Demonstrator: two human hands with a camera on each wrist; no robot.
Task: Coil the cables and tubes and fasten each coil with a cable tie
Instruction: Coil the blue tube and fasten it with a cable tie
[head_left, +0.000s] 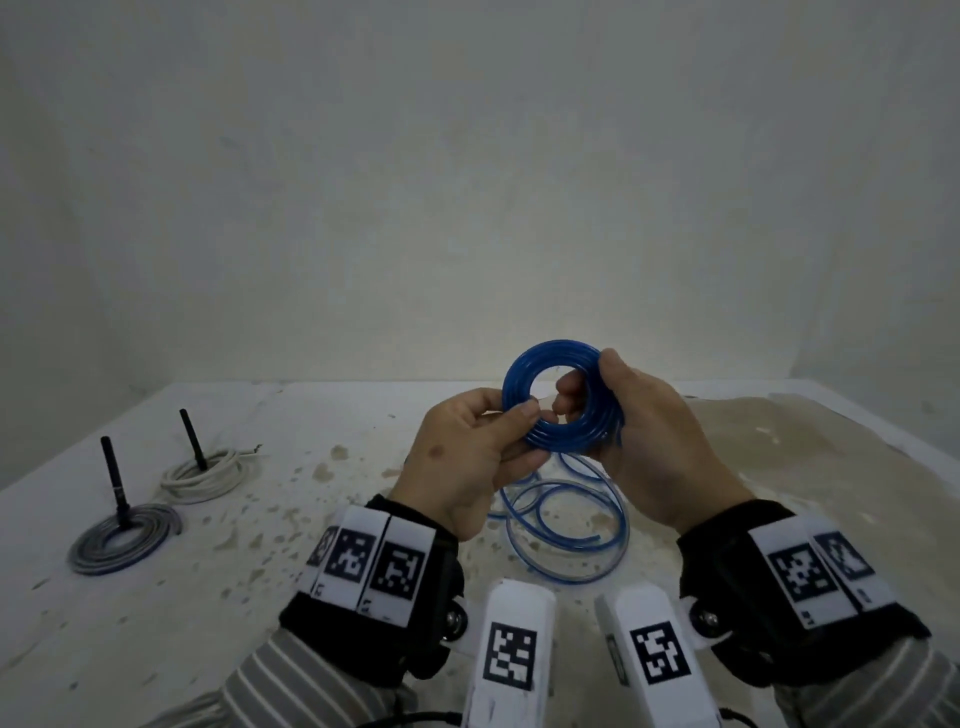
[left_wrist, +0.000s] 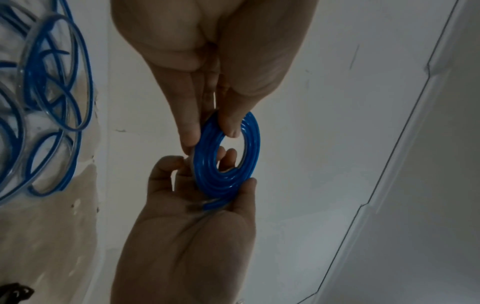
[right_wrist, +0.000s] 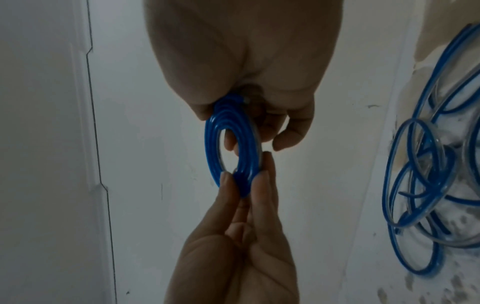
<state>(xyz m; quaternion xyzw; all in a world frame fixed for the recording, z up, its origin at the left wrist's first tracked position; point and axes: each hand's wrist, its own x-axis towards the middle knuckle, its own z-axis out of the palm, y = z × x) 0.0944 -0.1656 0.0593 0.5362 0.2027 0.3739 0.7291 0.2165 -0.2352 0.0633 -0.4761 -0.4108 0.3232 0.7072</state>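
Wrist-worn camera mounts (head_left: 511, 649) with black-and-white markers sit nearest the lens in the head view, strapped over striped sleeves (head_left: 291, 680). Above them both hands hold a tight blue tube coil (head_left: 563, 400) in the air over the table (head_left: 156, 597).

Left hand (head_left: 467, 462) pinches the near-left part of the coil between thumb and fingers; the left wrist view shows the thumb (left_wrist: 231, 115) on one face and a finger (left_wrist: 187, 127) on the other. Right hand (head_left: 660, 447) grips the right side of the coil, thumb on the outer rim and fingers hooked through the centre hole. A tube end (left_wrist: 207, 205) lies against the right palm. A pale, thin strip near the left fingertips might be a cable tie, but the view is too blurred to tell.

Directly below the hands, loose loops of blue tube (head_left: 566, 525) lie on the table, uncoiled and overlapping; whether they connect to the held coil is not visible.

Far left on the table stand two black pegs. White cable coil (head_left: 208, 475) lies around the farther peg (head_left: 193, 439), and grey cable coil (head_left: 124, 540) lies around the nearer peg (head_left: 114, 483). Both coils rest flat on the surface, well apart from the hands.

Table surface is white with brown stains and flecks; a pale wall (head_left: 467, 182) rises behind it.
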